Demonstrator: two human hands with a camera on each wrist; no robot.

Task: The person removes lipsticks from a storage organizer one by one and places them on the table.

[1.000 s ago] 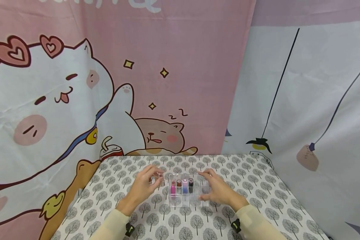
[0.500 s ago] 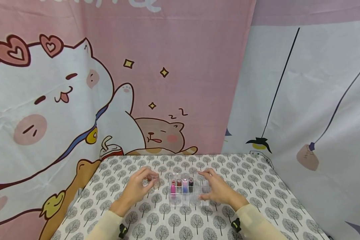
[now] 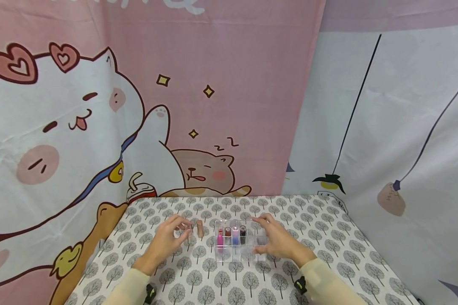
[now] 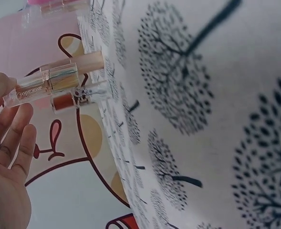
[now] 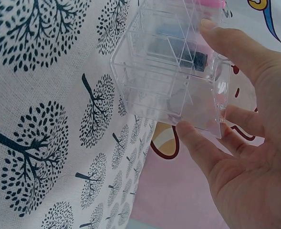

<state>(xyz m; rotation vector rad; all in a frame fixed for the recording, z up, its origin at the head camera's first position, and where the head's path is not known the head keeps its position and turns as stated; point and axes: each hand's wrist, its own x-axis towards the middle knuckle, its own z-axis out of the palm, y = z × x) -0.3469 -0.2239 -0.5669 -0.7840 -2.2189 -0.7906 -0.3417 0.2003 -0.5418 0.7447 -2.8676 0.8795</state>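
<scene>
My left hand (image 3: 170,236) pinches the end of a clear lip gloss tube (image 4: 33,89) with a gold band, just above the cloth. Beyond it stand a nude-coloured lipstick tube (image 3: 200,228) and a clear tube with red-brown content (image 4: 64,101), seen in the left wrist view. The right hand (image 3: 277,239) grips the right end of a clear compartment box (image 5: 152,102), thumb on its near side and fingers on its far side. In the box's left part stand a pink tube (image 3: 220,239), a brown one (image 3: 227,232), a blue-purple one (image 3: 235,238) and a black one (image 3: 243,234).
The table (image 3: 236,292) wears a white cloth printed with grey trees. A pink cartoon curtain (image 3: 244,106) hangs right behind its far edge, and a pale curtain (image 3: 404,127) runs along the right side.
My left hand has moved left, away from the box, and the nude lipstick tube has come into plain view beside it. The right hand and the box stay put.
</scene>
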